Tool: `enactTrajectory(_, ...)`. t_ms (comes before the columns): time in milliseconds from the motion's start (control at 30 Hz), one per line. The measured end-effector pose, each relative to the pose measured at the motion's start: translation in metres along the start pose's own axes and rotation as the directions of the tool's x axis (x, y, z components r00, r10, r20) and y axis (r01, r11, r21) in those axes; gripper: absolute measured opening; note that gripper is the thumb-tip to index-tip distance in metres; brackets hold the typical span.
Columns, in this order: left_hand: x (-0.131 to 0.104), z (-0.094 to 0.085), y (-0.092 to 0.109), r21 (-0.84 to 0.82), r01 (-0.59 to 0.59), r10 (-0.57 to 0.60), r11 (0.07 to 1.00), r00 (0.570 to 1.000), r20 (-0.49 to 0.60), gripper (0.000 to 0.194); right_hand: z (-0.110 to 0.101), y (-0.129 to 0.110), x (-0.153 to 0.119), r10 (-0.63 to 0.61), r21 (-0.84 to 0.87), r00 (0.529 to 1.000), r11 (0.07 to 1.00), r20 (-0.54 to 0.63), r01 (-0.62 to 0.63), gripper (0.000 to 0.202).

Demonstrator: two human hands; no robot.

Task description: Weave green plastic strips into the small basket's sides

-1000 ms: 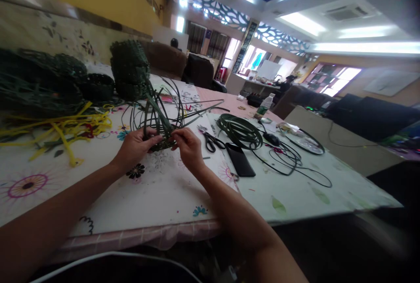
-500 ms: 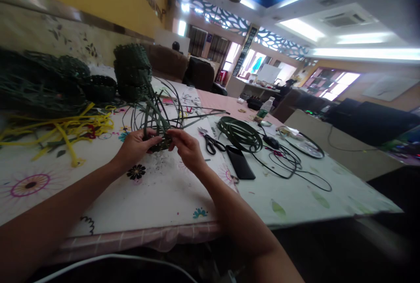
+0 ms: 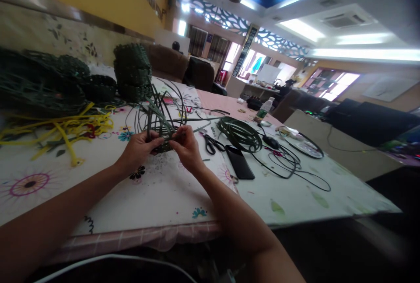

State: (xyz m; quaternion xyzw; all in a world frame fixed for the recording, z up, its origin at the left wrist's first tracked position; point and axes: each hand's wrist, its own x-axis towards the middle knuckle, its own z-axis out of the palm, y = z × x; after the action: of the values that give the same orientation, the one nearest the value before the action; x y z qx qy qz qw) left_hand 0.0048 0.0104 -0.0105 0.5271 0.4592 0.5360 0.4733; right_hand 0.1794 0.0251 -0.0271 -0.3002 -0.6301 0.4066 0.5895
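Between my hands is a small, partly woven basket point(image 3: 163, 146) of dark green flat strips, its loose strip ends fanning up and away from me. My left hand point(image 3: 141, 146) grips the basket's left side, thumb across the near edge. On the right side, my right hand point(image 3: 186, 145) pinches the weave, with thumb and fingers close together around a strip. The fingertips of both hands are partly hidden by the strips. Black-handled scissors point(image 3: 212, 144) lie to the right of my right hand.
A coil of green strip point(image 3: 239, 133), a black phone point(image 3: 240, 162), a computer mouse point(image 3: 271, 142) and a plastic bottle point(image 3: 264, 109) are on the right. Yellow strips point(image 3: 67, 136) lie at left, before stacked green woven baskets point(image 3: 132, 73). The table's front edge point(image 3: 147, 235) is near me.
My right hand has turned, its thumb now lower against the weave and its fingers raised. The loose strips have shifted, and one now stretches right toward the coil. My left hand has moved slightly right.
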Motion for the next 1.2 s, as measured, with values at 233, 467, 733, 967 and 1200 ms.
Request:
enactTrajectory(233,-0.003,0.001,-0.001,0.067,0.023,-0.032,0.997,0.990,0.137,0.046,0.000,0.001,-0.001,0.009,-0.032,1.000,0.999,0.022,-0.008,0.035)
enactTrajectory(467,-0.002,0.005,-0.006,-0.007,0.036,-0.036,0.999,0.998,-0.043,0.054,0.006,0.007,-0.001,-0.066,-0.017,0.998,0.998,0.010,0.067,0.033)
enactTrajectory(733,0.002,0.003,-0.003,-0.082,0.036,-0.047,0.996,0.990,-0.136,0.059,0.006,0.003,-0.001,-0.082,0.186,0.996,0.979,0.015,0.078,0.045)
enactTrajectory(967,0.004,-0.001,-0.002,-0.084,0.011,-0.023,0.996,0.989,-0.143,0.053,0.003,-0.008,-0.003,-0.050,0.269,0.997,0.963,0.062,0.031,0.043)
enactTrajectory(1200,0.005,-0.002,0.003,-0.095,0.016,-0.033,0.995,0.983,-0.181,0.047,0.004,-0.014,-0.004,-0.070,0.242,0.994,0.969,0.082,0.048,0.049)
